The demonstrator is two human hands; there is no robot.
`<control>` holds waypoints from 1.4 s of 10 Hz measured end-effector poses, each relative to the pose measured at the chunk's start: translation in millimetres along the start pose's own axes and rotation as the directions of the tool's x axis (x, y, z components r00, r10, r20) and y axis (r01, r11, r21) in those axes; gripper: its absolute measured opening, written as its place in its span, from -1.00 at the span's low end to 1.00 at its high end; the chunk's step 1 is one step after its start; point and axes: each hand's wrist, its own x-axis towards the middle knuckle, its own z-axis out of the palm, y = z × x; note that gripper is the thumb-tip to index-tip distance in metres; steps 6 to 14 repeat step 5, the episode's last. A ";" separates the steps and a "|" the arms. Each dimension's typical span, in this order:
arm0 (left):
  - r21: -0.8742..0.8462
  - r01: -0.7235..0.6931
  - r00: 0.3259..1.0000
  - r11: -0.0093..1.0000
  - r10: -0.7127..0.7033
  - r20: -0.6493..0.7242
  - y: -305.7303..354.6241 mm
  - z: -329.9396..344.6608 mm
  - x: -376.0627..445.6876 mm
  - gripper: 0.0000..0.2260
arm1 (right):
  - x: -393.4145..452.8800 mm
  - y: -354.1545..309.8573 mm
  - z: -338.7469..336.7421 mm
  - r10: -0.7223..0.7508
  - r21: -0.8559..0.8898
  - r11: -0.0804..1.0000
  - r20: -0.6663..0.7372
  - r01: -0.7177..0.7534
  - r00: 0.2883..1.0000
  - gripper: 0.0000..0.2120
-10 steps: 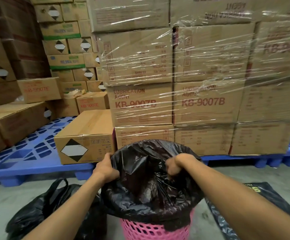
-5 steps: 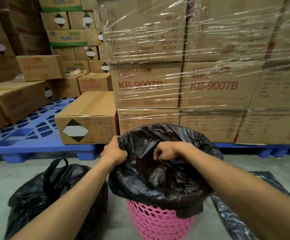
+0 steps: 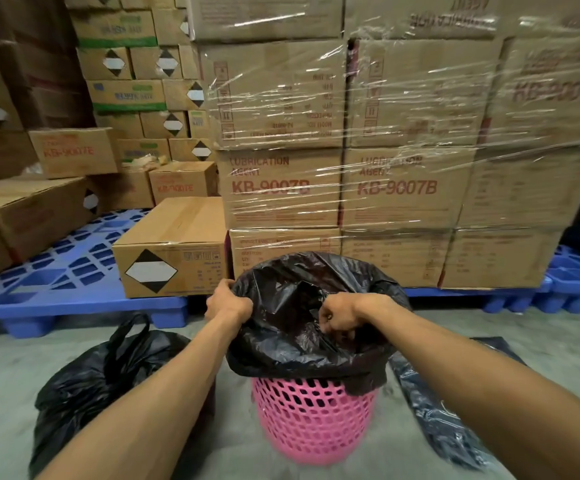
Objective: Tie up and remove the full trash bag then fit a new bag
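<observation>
A fresh black plastic bag [image 3: 302,327] lines the pink perforated plastic bin [image 3: 313,420] on the floor, its mouth folded over the rim. The left hand [image 3: 228,303] pinches the bag's edge; the right hand [image 3: 339,315] clutches a fold inside. A knotted full black bag [image 3: 108,375] sits left. Shrink-wrapped cartons [image 3: 396,188] read "LUBRICATION AGENT KB-9007B". Since half a second ago, the view has tilted down slightly.

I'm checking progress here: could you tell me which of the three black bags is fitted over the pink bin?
The black bag gripped by both hands; the tied bag and flat bag lie on the floor.
</observation>
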 end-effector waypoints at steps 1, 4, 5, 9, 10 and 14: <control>-0.037 0.056 0.998 0.998 -0.055 0.023 2.0 -2.7 -5.2 -0.57 | -21.1 10.3 -3.0 0.072 -0.137 0.986 -0.151 -0.093 0.986 -0.83; -0.160 0.043 0.982 0.986 -0.013 0.186 -16.1 -8.0 -14.4 -0.48 | -58.6 49.5 24.8 0.211 0.229 0.966 -0.440 -0.119 0.873 -0.71; -0.080 -0.031 0.995 0.996 0.038 0.095 -12.7 -14.3 -12.9 -0.44 | -62.8 49.7 21.2 0.210 0.296 0.953 -0.486 -0.066 0.848 -0.68; -0.080 -0.031 0.995 0.996 0.038 0.095 -12.7 -14.3 -12.9 -0.44 | -62.8 49.7 21.2 0.210 0.296 0.953 -0.486 -0.066 0.848 -0.68; -0.080 -0.031 0.995 0.996 0.038 0.095 -12.7 -14.3 -12.9 -0.44 | -62.8 49.7 21.2 0.210 0.296 0.953 -0.486 -0.066 0.848 -0.68; -0.080 -0.031 0.995 0.996 0.038 0.095 -12.7 -14.3 -12.9 -0.44 | -62.8 49.7 21.2 0.210 0.296 0.953 -0.486 -0.066 0.848 -0.68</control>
